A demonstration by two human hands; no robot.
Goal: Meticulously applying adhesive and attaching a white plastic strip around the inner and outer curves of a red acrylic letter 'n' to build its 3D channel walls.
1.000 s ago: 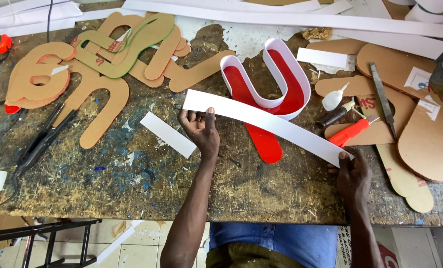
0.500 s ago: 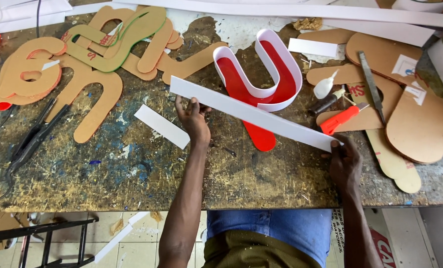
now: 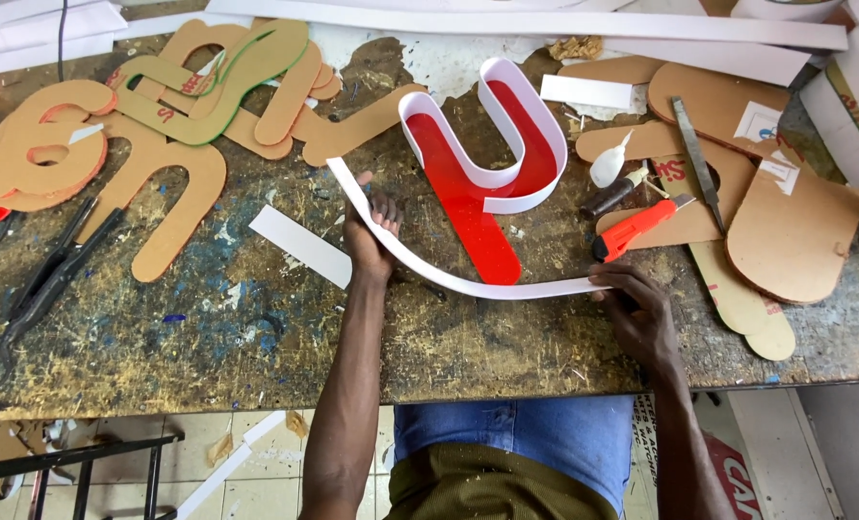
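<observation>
A long white plastic strip (image 3: pixel 468 286) stands on edge on the worn workbench (image 3: pixel 256 337), bent into a curve. My left hand (image 3: pixel 370 236) grips it near its left end. My right hand (image 3: pixel 637 310) pinches its right end against the bench top. Just behind the strip lies a red letter shape (image 3: pixel 468 202) with a white strip wall (image 3: pixel 521 135) glued around its upper part. The curved strip runs along the lower tip of the red shape.
Brown cardboard letter cutouts (image 3: pixel 160 125) lie at the left, with pliers (image 3: pixel 59 270) below them. A short white strip (image 3: pixel 299 246) lies beside my left hand. An orange utility knife (image 3: pixel 637 228), a metal file (image 3: pixel 697 164) and more cardboard shapes (image 3: pixel 795 231) lie at the right.
The strip was straight and held flat between my hands; now it is bent into a curve, with my hands closer together and my right hand pressing its end down.
</observation>
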